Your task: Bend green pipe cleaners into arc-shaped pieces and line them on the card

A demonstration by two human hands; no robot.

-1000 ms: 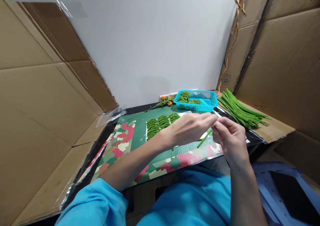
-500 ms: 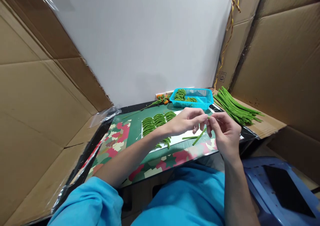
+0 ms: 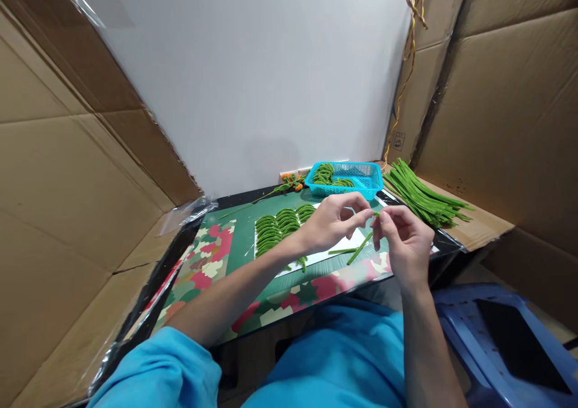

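Observation:
Between the fingertips of my left hand (image 3: 341, 218) and my right hand (image 3: 404, 233) is a short green pipe cleaner (image 3: 376, 213), pinched from both sides and mostly hidden by the fingers. Below the hands, two straight pipe cleaner pieces (image 3: 360, 249) lie on a white sheet (image 3: 320, 256). Left of them, curved green pieces (image 3: 268, 233) are laid out in rows on the sheet, partly covered by my left forearm.
A blue plastic basket (image 3: 377, 186) with curved green pieces stands at the back. To its right, a bundle of long green pipe cleaners (image 3: 422, 197) rests on cardboard. An orange-and-green flower stem (image 3: 266, 196) lies at the back left. A blue stool (image 3: 456, 302) is at lower right.
The fingers have shifted slightly around the small green piece, and a bit more of it shows. The view has moved a little; the other things stay in place.

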